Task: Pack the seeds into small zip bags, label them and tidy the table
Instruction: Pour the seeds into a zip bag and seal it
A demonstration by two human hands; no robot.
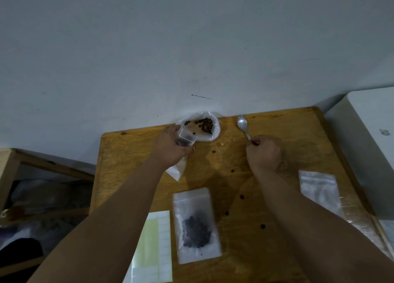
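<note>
My forearms (119, 208) are bare from the fingers (257, 141) back. My left hand (170, 149) and right hand (264, 153) are bare too.

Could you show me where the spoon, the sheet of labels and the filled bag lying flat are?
Spoon (242, 122): head view, on its bowl.
Label sheet (155, 246): head view, middle of the sheet.
Filled bag (191, 199): head view, clear upper part.

Pale grey wall (170, 37) filling upper half of view, showing dark streak (201, 96) and few small scuffs. Wooden table (128, 154) standing flush against it, grain and stains showing. White unit (366, 137) sitting just beside table at right; kind not determinable. Wooden frame (49, 165) standing at left, lower down, dim clutter lying beneath. Lighting running dim, even.
</note>
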